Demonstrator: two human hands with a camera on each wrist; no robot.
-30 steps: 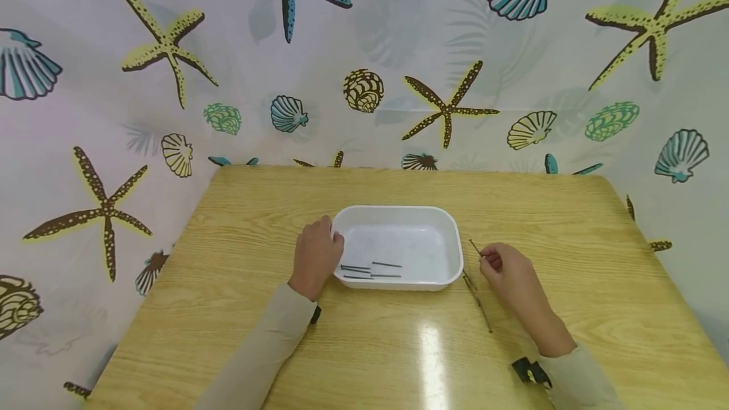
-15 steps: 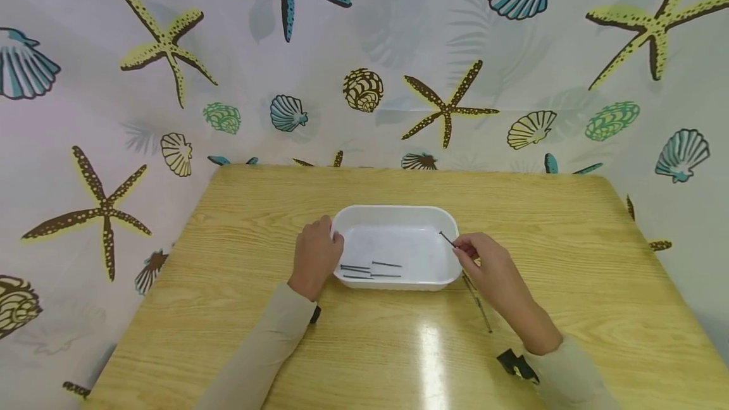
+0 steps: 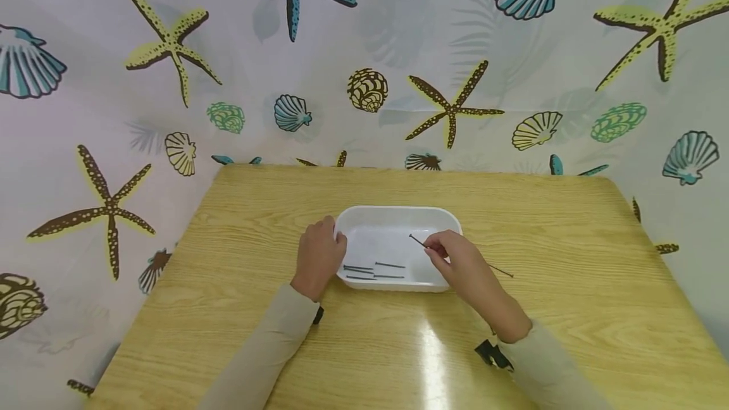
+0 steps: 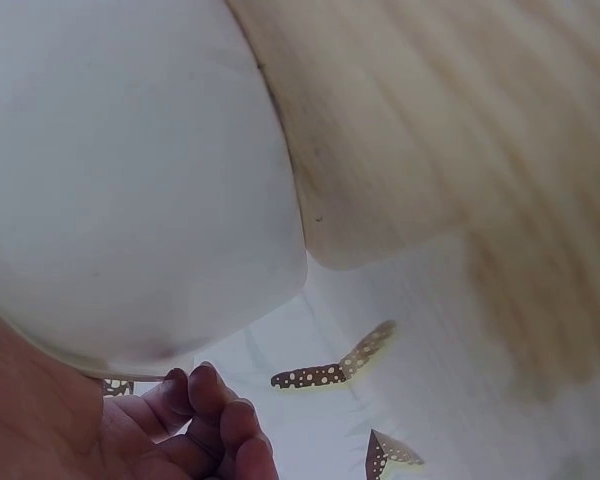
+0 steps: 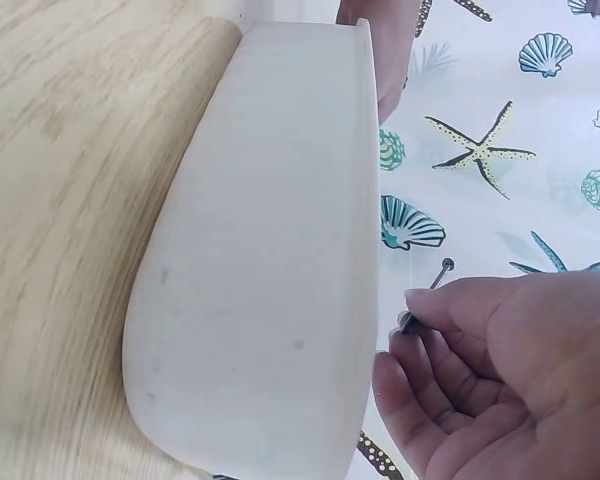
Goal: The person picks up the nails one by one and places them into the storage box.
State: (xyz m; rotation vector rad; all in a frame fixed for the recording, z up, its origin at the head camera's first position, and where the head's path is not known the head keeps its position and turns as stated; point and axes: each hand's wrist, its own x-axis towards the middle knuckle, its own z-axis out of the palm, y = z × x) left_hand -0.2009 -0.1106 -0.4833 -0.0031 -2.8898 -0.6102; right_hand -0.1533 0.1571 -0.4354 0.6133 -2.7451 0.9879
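Observation:
A white plastic tray (image 3: 398, 285) stands on the wooden table, with several nails (image 3: 390, 265) lying in its front left part. At its left end my left hand (image 3: 320, 257) grips the rim; the left wrist view shows curled fingers (image 4: 208, 395) right at the tray's edge. Over the tray's right half, my right hand (image 3: 458, 264) pinches a nail (image 3: 417, 241) between thumb and fingertips. From the right wrist view, the nail's head sticks out past the fingers, above the tray's rim.
Right of the tray, another nail (image 3: 501, 269) lies on the table (image 3: 569, 226), partly covered by the right hand. A cloth (image 3: 319, 68) printed with starfish and shells hangs behind and beside the table.
My right hand has moved left with the pinched nail, from the table beside the tray to over its inside. The left hand stays at the tray's left end.

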